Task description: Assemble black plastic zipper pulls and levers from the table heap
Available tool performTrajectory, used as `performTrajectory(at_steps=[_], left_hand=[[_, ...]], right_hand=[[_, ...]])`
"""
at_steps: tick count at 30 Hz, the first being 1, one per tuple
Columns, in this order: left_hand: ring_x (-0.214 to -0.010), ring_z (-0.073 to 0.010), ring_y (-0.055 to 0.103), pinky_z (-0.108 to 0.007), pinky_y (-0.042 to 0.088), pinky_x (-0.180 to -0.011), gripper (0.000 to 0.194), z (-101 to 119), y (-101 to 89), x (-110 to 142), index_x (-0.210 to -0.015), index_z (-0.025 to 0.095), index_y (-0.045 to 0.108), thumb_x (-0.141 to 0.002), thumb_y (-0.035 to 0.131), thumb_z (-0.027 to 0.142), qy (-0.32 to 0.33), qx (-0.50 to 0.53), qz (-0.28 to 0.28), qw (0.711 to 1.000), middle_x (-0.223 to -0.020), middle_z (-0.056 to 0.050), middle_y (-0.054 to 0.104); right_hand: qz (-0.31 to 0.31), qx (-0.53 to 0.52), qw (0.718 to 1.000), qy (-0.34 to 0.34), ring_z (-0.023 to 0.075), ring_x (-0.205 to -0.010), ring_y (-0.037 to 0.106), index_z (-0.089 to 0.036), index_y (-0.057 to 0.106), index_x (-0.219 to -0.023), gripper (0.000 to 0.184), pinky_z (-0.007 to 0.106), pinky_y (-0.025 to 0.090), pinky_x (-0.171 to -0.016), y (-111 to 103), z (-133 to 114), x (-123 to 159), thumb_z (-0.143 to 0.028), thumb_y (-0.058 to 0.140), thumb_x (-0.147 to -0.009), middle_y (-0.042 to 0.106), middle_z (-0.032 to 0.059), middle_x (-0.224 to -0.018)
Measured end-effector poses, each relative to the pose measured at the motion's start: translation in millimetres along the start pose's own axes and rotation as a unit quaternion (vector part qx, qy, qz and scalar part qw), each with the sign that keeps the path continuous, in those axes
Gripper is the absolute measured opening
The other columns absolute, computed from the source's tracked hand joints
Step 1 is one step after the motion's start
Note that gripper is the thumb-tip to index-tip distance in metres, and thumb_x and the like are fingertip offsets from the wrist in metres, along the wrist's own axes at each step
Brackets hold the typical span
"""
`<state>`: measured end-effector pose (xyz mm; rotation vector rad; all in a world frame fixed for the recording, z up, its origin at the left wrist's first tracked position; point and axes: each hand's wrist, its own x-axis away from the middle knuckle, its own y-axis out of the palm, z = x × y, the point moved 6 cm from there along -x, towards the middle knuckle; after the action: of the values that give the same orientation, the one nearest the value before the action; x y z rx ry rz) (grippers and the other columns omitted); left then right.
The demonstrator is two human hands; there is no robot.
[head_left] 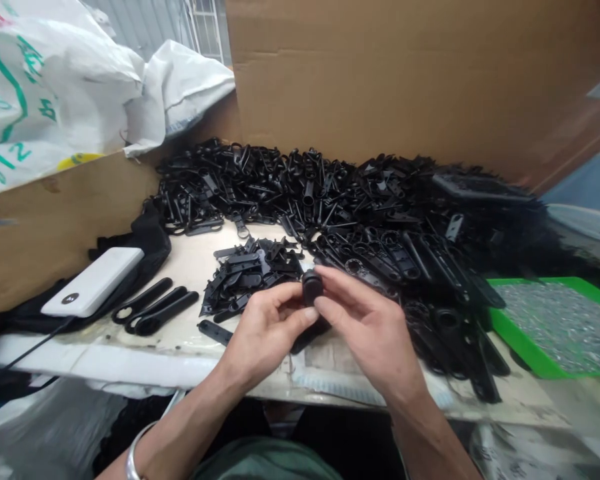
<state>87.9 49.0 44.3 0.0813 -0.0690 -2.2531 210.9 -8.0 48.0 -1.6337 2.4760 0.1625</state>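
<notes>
Left hand (270, 330) and right hand (373, 327) pinch one black part (312, 287) between their fingertips, over the near middle of the worktable (185, 253). Small black pieces (245, 273) lie beyond it, slightly left; a green tray (511, 339) stands at the right.

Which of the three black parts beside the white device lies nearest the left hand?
The rightmost black part; the other two lie farther from the left hand, toward the white device.

Black part (312, 288) partly behind the fingers (339, 283), green tray (519, 343) partly beyond the right edge
</notes>
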Motion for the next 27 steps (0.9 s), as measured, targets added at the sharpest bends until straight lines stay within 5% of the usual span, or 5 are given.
performTrajectory(at_steps=[9,13,15,18,27], left_hand=[[-0.089,-0.0165,0.060,-0.029,0.046,-0.088,0.014,-13.4,0.2,2.7,-0.089,0.013,0.069,-0.076,0.073,0.019,-0.059,0.161,0.007,0.985,-0.089,-0.005,0.067],[-0.110,-0.0231,0.055,-0.034,0.045,-0.092,0.040,3.2,-17.7,7.3,-0.114,0.019,0.062,-0.076,0.074,0.026,0.068,-0.085,0.072,0.991,-0.119,-0.008,0.060],[-0.127,-0.0268,0.042,-0.040,0.037,-0.103,0.049,23.1,-18.7,12.2,-0.124,0.021,0.056,-0.078,0.073,0.024,0.186,-0.287,0.088,0.936,-0.137,-0.009,0.049],[-0.127,-0.0253,0.042,-0.044,0.026,-0.107,0.025,35.4,-2.3,16.3,-0.114,0.020,0.060,-0.089,0.060,0.020,0.281,-0.467,-0.003,0.839,-0.125,-0.007,0.059],[-0.091,-0.0180,0.053,-0.032,0.042,-0.080,0.019,21.7,10.3,13.1,-0.108,0.014,0.056,-0.097,0.041,0.018,0.257,-0.441,-0.101,0.854,-0.099,-0.008,0.062]], right_hand=[[-0.008,0.098,0.994,-0.049,0.0133,-0.088,0.067,-0.026,0.068,-0.095,0.014,0.019,0.054,-0.078,-0.9,3.4,11.9,-0.020,0.071,-0.084,0.070,-0.0045,-0.096],[-0.034,0.233,0.960,-0.150,0.0136,-0.090,0.064,-0.023,0.067,-0.096,0.016,0.022,0.049,-0.084,-5.6,-16.0,10.7,-0.011,0.065,-0.086,0.068,-0.0026,-0.098],[-0.045,0.282,0.937,-0.200,0.0149,-0.094,0.062,-0.021,0.066,-0.099,0.017,0.024,0.046,-0.088,-7.4,-26.3,11.3,-0.009,0.064,-0.087,0.067,-0.0006,-0.100],[-0.072,0.311,0.919,-0.233,0.0176,-0.097,0.059,-0.021,0.065,-0.100,0.016,0.029,0.045,-0.090,-6.3,-34.0,13.0,-0.009,0.060,-0.090,0.065,0.0020,-0.101],[-0.037,0.124,0.989,-0.070,0.0158,-0.096,0.063,-0.027,0.066,-0.095,0.014,0.022,0.051,-0.083,-10.6,-1.3,9.5,-0.018,0.070,-0.085,0.068,-0.0036,-0.100]])
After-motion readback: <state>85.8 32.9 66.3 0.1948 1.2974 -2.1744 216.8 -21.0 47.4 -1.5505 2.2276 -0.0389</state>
